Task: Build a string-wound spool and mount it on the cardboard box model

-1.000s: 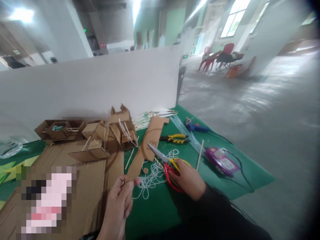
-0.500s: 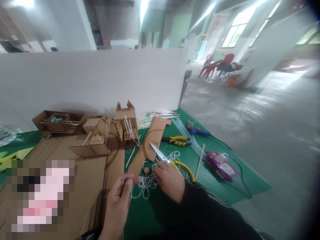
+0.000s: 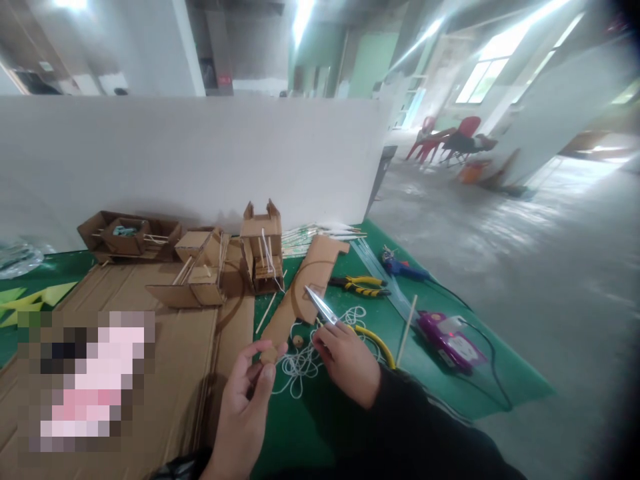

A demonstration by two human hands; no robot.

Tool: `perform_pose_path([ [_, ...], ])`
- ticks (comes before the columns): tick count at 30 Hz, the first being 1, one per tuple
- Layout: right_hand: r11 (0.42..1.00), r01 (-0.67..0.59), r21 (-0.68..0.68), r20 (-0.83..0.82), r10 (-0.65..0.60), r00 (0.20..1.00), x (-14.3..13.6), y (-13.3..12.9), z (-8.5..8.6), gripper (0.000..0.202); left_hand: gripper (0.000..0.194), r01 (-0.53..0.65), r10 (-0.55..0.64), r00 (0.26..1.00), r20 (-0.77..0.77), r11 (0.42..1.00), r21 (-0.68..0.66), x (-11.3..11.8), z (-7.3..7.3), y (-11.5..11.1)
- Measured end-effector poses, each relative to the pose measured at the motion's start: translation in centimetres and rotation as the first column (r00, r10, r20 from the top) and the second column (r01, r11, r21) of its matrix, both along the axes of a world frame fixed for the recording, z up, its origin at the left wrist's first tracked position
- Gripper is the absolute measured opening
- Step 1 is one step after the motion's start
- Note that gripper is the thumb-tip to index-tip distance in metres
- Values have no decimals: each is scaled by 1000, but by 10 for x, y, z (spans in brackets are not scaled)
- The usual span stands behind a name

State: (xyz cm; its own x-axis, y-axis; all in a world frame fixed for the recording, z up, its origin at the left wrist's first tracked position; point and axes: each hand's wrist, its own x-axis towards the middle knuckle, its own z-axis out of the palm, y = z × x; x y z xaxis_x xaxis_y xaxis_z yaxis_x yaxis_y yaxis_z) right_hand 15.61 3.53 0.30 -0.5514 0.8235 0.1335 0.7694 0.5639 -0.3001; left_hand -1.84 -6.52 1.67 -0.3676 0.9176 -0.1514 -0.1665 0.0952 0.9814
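Pinched in the fingers of my left hand [image 3: 245, 400] is a small, roughly round piece of cardboard [image 3: 269, 355]. To the right, my right hand [image 3: 350, 363] is closed over the scissors [image 3: 321, 305]. Their blades point up and to the left over a cut cardboard strip [image 3: 320, 257], and one yellow handle shows beyond my hand. The curled fingers hide the pivot and the other handle. Tangled white string [image 3: 300, 373] lies between my hands, with a small round brown piece [image 3: 298, 341] at its upper edge.
Cardboard structures with sticks [image 3: 263, 257] stand along the white partition [image 3: 200, 153]. Yellow-handled pliers [image 3: 360, 287], a blue glue gun [image 3: 400, 263], clear glue sticks [image 3: 383, 277] and a purple power strip [image 3: 447, 341] lie on the green tabletop [image 3: 520, 383]. Large cardboard sheets [image 3: 170, 360] cover the left side.
My left hand has turned, so the cardboard piece in its fingertips now shows more fully. The whole view has shifted slightly; my right hand stays at the scissors.
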Motion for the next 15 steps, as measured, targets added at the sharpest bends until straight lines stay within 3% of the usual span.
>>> perform_pose_path([
  [8, 998, 44, -41, -124, -49, 991, 12, -3, 6, 17, 46, -19, 19, 1000, 2, 1000, -8, 9, -3, -1],
  [15, 999, 9, -49, -210, -19, 978, 16, -5, 2, 21, 44, -27, 27, 994, -103, 1000, -3, 11, -3, -3],
])
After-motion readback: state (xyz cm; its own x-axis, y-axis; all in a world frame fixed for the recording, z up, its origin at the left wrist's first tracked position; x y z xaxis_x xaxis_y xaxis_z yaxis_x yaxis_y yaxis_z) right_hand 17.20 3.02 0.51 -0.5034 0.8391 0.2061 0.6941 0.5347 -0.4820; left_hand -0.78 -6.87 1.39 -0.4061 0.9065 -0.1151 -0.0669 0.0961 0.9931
